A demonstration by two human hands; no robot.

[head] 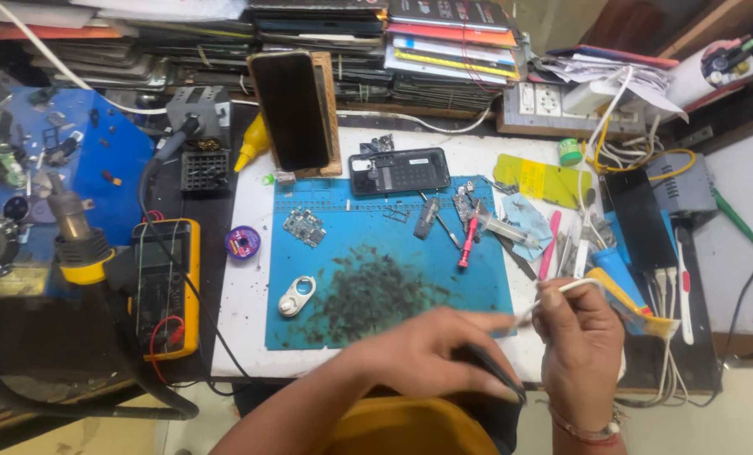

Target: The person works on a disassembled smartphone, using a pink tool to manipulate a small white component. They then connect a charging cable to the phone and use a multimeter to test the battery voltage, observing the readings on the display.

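Left hand [431, 354] grips a dark phone [490, 371], fingers closed around it. Right hand [580, 337] pinches a white cable [562, 291] above the blue mat [393, 270].

Over a blue mat [393, 253], the left hand [431, 354] grips a dark phone [490, 371]; the right hand [580, 337] holds a white cable [562, 291] beside it.

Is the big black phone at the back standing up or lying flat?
Standing up. The big black phone leans upright against a wooden stand, its dark screen facing forward, unlike the small opened phone lying flat.
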